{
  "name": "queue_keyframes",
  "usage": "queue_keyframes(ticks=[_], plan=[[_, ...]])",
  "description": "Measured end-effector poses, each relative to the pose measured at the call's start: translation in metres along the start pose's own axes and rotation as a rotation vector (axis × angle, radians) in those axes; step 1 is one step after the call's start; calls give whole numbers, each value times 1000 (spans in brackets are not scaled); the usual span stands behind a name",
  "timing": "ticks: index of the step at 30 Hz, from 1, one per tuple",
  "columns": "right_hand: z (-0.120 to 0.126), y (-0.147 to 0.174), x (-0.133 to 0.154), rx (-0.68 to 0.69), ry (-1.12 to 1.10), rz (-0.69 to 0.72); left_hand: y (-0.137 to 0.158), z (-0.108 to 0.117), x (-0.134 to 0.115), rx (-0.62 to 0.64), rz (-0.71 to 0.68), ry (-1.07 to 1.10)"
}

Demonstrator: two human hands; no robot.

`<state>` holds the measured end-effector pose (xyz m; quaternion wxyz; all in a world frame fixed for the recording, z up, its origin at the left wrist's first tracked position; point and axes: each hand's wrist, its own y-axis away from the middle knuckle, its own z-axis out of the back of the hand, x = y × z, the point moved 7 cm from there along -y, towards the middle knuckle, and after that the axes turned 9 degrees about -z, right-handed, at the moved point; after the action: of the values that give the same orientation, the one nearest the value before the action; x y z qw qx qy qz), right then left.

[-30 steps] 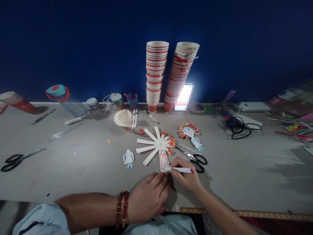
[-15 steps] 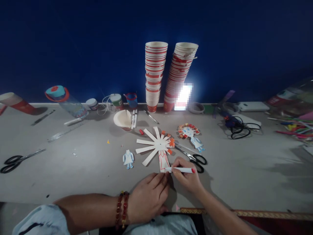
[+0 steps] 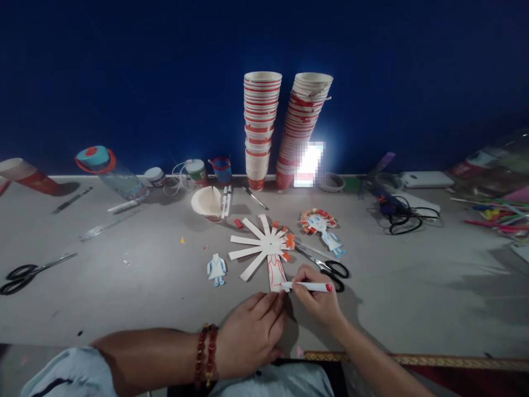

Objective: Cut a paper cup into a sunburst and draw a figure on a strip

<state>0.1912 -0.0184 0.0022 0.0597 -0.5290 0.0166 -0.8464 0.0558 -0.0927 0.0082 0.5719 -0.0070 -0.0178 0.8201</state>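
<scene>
A white marker with a red end (image 3: 312, 286) is pinched in my right hand (image 3: 318, 298), its tip on the lower end of a paper strip. That strip belongs to a cut-open paper cup (image 3: 270, 243) fanned flat, and it carries a red dress outline (image 3: 276, 270). My left hand (image 3: 254, 328) lies flat, fingers extended, the fingertips at the strip's lower edge. Left of the fan lies a paper dress cutout with blue edges (image 3: 217, 269). A finished-looking paper doll with blue drawing (image 3: 318, 223) rests at the upper right. Black-handled scissors (image 3: 334, 270) lie beside my right hand, partly behind it.
Two tall stacks of paper cups (image 3: 262, 127) stand at the back wall. A cut cup piece (image 3: 205, 201), two white markers (image 3: 226, 201) and a red cap (image 3: 238, 223) lie nearer. More scissors (image 3: 25, 273) and a water bottle (image 3: 119, 176) are at the left.
The marker tip has slid slightly right along the bottom of the red outline, my right hand moving with it. My left hand stays in place.
</scene>
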Motion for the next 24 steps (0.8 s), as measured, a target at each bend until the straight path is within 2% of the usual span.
queue_keyframes(ticks=[24], plan=[[9, 3, -3, -100, -29, 20, 0, -2, 0, -5, -2, 2]])
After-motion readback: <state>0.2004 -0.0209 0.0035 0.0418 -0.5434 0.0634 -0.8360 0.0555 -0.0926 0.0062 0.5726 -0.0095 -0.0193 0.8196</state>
